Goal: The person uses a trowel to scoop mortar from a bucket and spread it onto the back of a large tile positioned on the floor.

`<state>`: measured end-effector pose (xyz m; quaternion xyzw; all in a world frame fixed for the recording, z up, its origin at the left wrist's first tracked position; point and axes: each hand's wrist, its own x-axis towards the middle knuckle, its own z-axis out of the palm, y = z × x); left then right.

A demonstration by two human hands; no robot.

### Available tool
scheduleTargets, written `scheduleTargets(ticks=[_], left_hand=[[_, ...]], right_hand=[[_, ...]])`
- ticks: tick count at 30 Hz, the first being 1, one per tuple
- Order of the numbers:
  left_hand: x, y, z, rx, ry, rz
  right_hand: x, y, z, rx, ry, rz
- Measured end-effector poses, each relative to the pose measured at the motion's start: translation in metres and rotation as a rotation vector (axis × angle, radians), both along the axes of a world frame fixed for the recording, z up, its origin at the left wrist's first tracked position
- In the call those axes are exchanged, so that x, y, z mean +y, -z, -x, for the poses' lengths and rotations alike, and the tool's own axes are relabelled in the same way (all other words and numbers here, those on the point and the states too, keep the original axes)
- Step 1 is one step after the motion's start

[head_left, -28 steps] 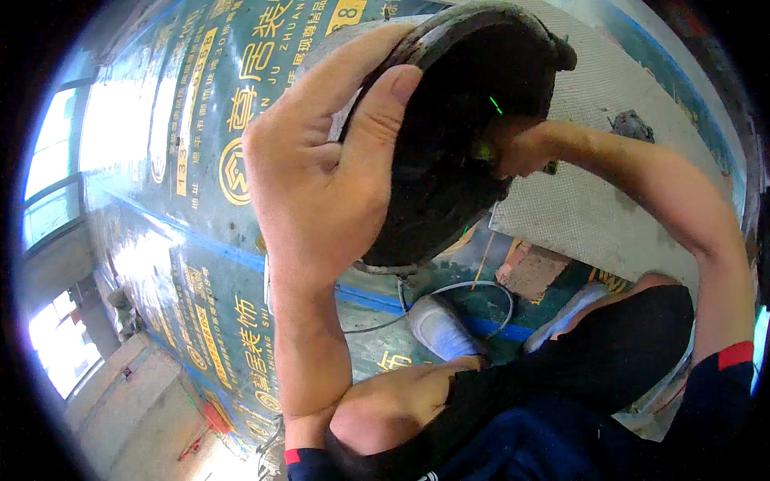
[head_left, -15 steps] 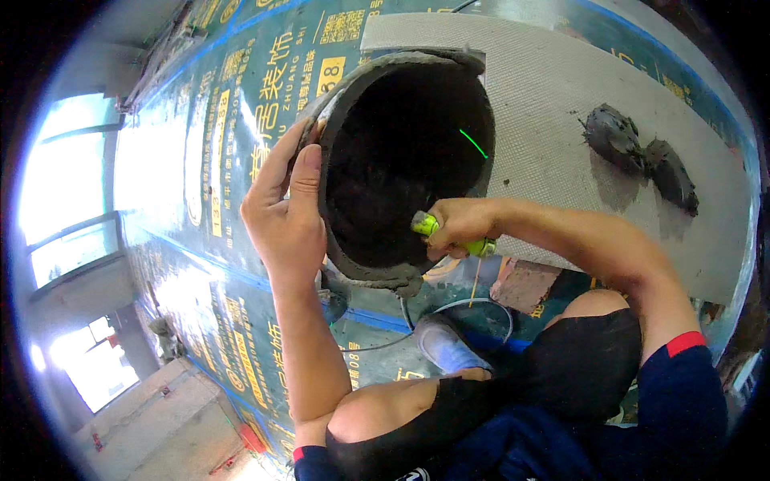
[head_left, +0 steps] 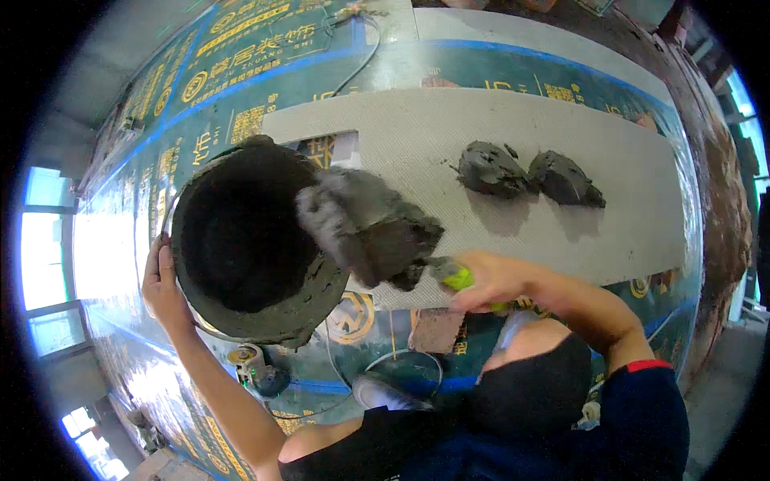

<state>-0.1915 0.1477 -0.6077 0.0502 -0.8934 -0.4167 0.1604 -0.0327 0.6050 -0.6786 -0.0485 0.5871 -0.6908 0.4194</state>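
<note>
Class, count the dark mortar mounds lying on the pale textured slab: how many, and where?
2: the left mound and, beside it, the right mound, both on the slab, right of centre. The held mortar load could hide others.

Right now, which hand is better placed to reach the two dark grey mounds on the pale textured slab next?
Probably the right hand: it is nearer the mounds and grips a lime-green handle with a lumpy dark grey mass beyond it. The left hand is farther off, holding a round dark bucket.

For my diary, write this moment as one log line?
left hand: holding bucket | right hand: gripping green-handled tool, loaded with dark paste | pale slab: two paste lumps
</note>
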Motion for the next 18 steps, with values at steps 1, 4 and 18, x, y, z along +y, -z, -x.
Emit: scheduleTargets(ticks=[1,4,18], left_hand=[[-0.008,-0.007,0.003,-0.018,-0.014,0.032],[-0.016,-0.011,0.018,-0.026,-0.003,0.071],[0.002,-0.016,-0.001,-0.009,-0.021,0.001]], right_hand=[[0.014,-0.007,-0.008,-0.03,0.067,-0.016],[0.055,-0.03,-0.023,0.05,0.208,-0.373],[0.092,0.046,-0.096,0.696,0.369,-1.182]])
